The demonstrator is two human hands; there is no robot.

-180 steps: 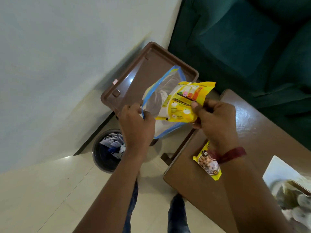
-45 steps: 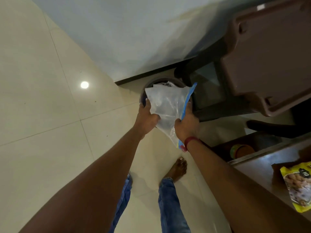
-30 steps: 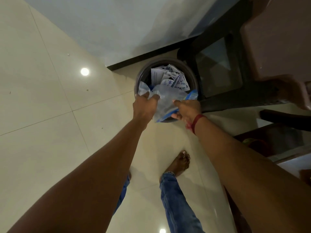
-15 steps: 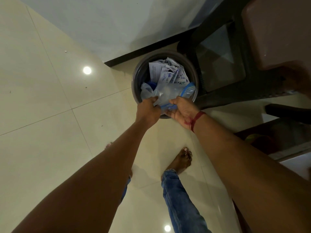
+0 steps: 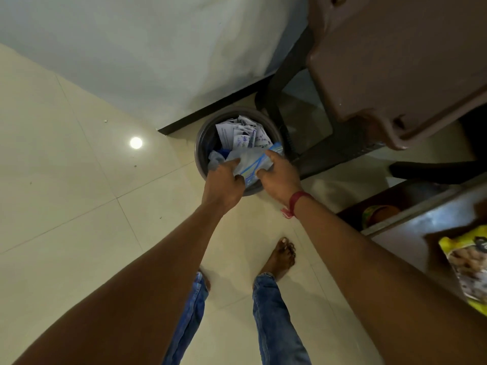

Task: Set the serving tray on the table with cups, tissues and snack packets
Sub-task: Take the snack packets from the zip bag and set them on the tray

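A clear plastic bag with a blue zip strip [image 5: 249, 164] lies crumpled on top of the papers in a round dark waste bin [image 5: 203, 143] on the floor. My left hand [image 5: 224, 185] and my right hand [image 5: 279, 175] both press on the bag at the bin's near rim, fingers closed on the plastic. A brown serving tray [image 5: 395, 61] rests on a dark stand at the upper right. A yellow snack packet [image 5: 466, 264] lies on the wooden table [image 5: 411, 241] at the right edge.
The bin stands against the pale wall's dark skirting [image 5: 205, 111], beside the dark glass-topped stand [image 5: 303, 127]. Cream floor tiles [image 5: 79, 206] spread to the left. My bare feet and jeans [image 5: 274, 293] are below. A round orange-green object [image 5: 379, 213] sits on the table's lower shelf.
Both hands have carried the plastic bag down from above the bin and pushed it in among the papers. The view has pulled back, showing the tray and the snack packet again.
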